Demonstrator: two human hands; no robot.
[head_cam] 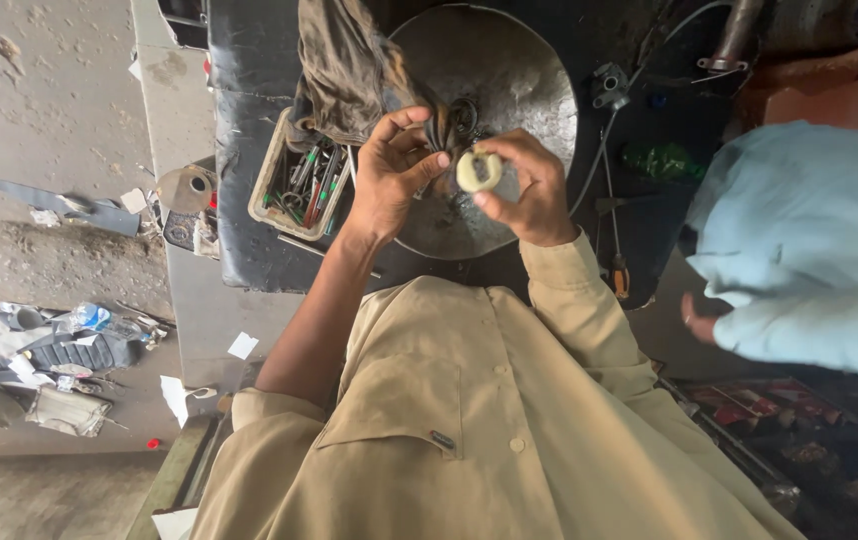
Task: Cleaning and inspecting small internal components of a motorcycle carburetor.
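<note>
both hands (pixel 459 180) grip pale ring (pixel 479 170)

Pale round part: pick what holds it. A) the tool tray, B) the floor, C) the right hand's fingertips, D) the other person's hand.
C. The pale round part is pinched in the fingertips of the right hand, raised over the round metal plate, with the left hand close beside it.

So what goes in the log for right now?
left hand: holds dark ring | right hand: holds pale round part | beneath: metal disc
</note>
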